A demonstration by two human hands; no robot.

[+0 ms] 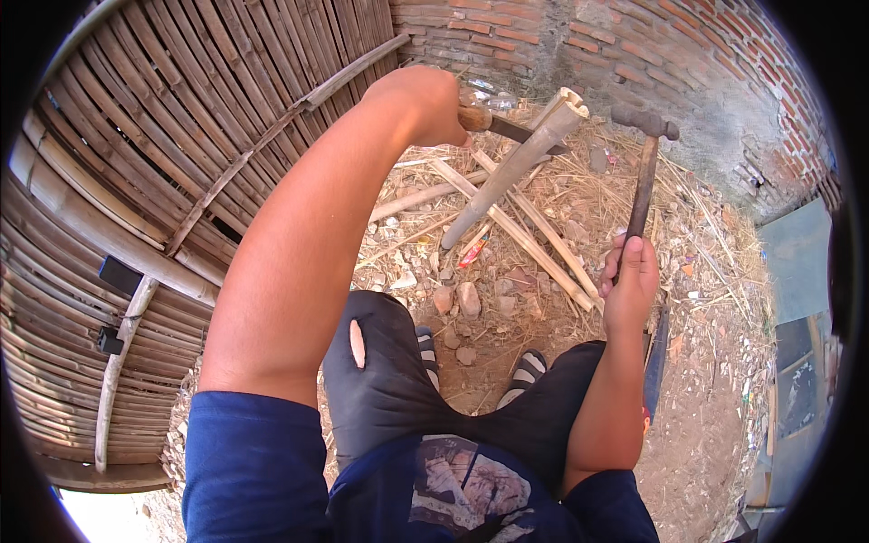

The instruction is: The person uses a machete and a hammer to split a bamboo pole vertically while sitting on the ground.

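My left hand (433, 101), arm stretched forward, is closed around the wooden handle of a large knife (511, 130). Its dark blade lies across the upper part of a bamboo pole (509, 176), and the tip shows past the far side. The pole leans with its lower end on the ground, and its top looks split. On the right, my right hand (632, 271) grips a hammer (644, 172) by its dark handle, head up and apart from the knife and bamboo.
Split bamboo strips (534, 244) lie crossed beneath the pole. Stones (469, 299), straw and litter cover the dirt. A bamboo slat wall (172, 136) stands on the left, a brick wall (615, 54) ahead. Grey sheets (797, 262) lean at the right.
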